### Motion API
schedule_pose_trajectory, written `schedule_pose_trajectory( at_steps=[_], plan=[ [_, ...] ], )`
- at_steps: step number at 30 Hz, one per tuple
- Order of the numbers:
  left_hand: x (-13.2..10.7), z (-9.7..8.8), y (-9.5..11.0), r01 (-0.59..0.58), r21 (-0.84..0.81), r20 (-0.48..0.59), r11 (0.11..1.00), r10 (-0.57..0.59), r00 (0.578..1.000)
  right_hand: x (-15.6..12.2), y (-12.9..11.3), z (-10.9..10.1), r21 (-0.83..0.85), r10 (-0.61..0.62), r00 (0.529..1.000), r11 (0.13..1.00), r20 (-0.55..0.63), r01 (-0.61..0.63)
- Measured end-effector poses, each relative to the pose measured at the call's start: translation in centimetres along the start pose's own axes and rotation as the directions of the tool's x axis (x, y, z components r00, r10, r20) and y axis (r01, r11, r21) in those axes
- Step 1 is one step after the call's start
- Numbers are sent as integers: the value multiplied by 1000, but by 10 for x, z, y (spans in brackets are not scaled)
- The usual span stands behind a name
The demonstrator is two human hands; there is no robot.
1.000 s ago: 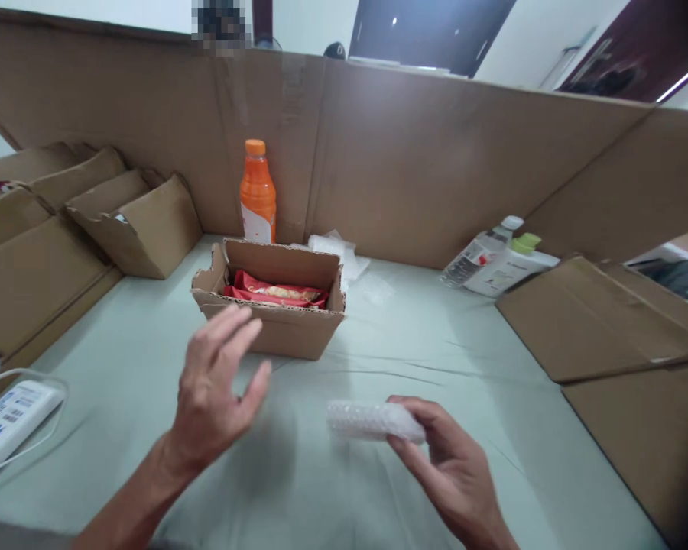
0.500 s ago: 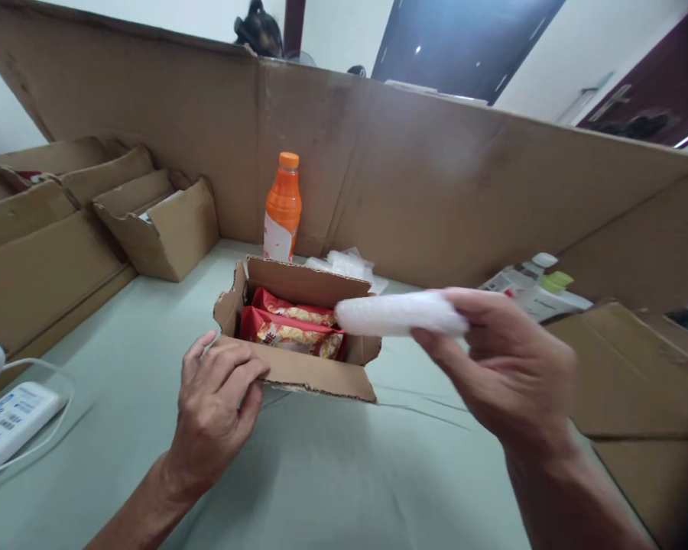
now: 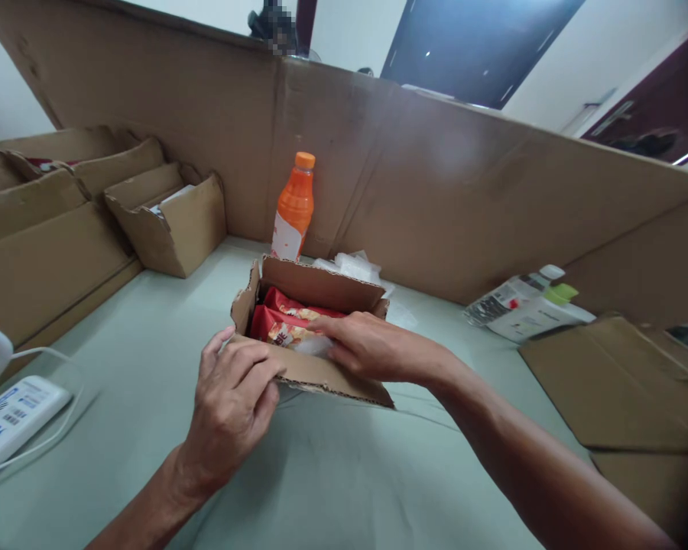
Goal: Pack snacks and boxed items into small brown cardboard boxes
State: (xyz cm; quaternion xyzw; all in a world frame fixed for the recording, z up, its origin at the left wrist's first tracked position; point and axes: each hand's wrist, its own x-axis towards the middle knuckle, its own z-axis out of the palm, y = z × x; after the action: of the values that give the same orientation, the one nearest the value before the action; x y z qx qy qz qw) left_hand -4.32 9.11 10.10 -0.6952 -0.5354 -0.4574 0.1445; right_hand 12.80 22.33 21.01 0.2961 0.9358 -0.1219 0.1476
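Observation:
A small open cardboard box (image 3: 332,373) stands on the table with red snack packets (image 3: 278,325) lying inside. My left hand (image 3: 229,405) is closed over its near left edge, thumb outside and fingertips on the rim. My right hand (image 3: 364,344) reaches into the right part of the box, its fingers closed on a white bubble-wrap roll (image 3: 315,346). Only a pale strip of that roll shows, between the packets and the near wall; my fingers and the wall hide the rest.
Behind the box are an orange drink bottle (image 3: 295,206) and crumpled clear wrap (image 3: 355,267). Other cardboard boxes (image 3: 172,229) stand at left, near a white power strip (image 3: 20,420). Two lying bottles (image 3: 527,305) and flat cardboard (image 3: 613,382) are at right. A tall cardboard wall (image 3: 447,198) closes the back.
My right hand has moved left and down, carrying the white roll from above the box's right end into the box. My left hand keeps its hold on the edge.

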Motion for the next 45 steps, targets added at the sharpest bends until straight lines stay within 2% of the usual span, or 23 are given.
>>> schedule_pose_trajectory(
  at_steps=[4,7,9,11,12,13,15,17,18,19,20,22,24,26,28,30,32,34,36,39,42,44,45],
  plan=[
    [3,2,-1,0,24,1,1000,0,1000,-7,6,12,154,-109,992,981,-57,116],
    [6,5,-1,-16,51,-16,999,16,1000,-7,6,22,166,-204,967,959,-151,228],
    [6,6,2,-18,72,-31,997,21,999,-9,5,25,166,-230,950,949,-210,267],
    [3,5,6,10,96,-72,995,-3,997,-21,5,25,190,-212,919,939,-332,285],
    [0,3,7,32,104,-109,994,-21,994,-32,6,25,213,-171,884,934,-435,285],
    [-4,2,8,60,106,-153,993,-43,987,-44,8,27,241,-104,828,930,-551,278],
    [-15,-1,7,153,73,-228,985,-133,965,-74,17,37,311,90,646,920,-758,237],
    [-29,0,0,330,-26,-217,944,-327,920,-100,29,60,410,297,453,895,-840,173],
    [-36,2,-5,438,-101,-167,893,-450,877,-108,36,75,469,381,404,872,-831,143],
    [-42,5,-11,544,-186,-96,818,-566,819,-113,40,92,527,445,403,842,-800,116],
    [-47,9,-18,630,-269,-14,728,-657,754,-113,43,109,579,486,442,810,-754,96],
    [-52,18,-29,730,-400,123,554,-756,642,-100,42,140,647,497,578,759,-647,71],
    [-48,26,-37,759,-475,207,446,-781,589,-75,34,158,676,459,681,734,-570,70],
    [-39,33,-39,764,-508,248,399,-781,573,-51,25,162,697,457,711,714,-535,65],
    [-28,40,-33,768,-518,258,377,-787,560,-40,20,157,718,502,688,695,-525,41],
    [-21,47,-18,756,-531,259,381,-777,574,-49,21,153,735,564,629,678,-534,16],
    [-21,55,4,721,-562,301,406,-711,636,-76,25,158,735,620,548,678,-562,-14],
    [-28,60,27,694,-578,373,429,-618,692,-113,24,175,720,665,452,691,-595,-70],
    [-42,60,44,711,-549,450,439,-561,694,-150,14,201,691,677,384,712,-627,-126],
    [-63,47,48,759,-457,479,464,-590,650,-185,-10,240,640,647,383,750,-659,-166],
    [-75,29,35,765,-348,444,542,-623,644,-194,-18,262,662,662,403,732,-633,-162],
    [-77,22,27,763,-278,453,584,-621,640,-191,-9,264,736,684,448,672,-575,-83],
    [-77,20,25,773,-252,465,583,-627,625,-188,-2,262,770,677,492,637,-548,-19]
  ],
)
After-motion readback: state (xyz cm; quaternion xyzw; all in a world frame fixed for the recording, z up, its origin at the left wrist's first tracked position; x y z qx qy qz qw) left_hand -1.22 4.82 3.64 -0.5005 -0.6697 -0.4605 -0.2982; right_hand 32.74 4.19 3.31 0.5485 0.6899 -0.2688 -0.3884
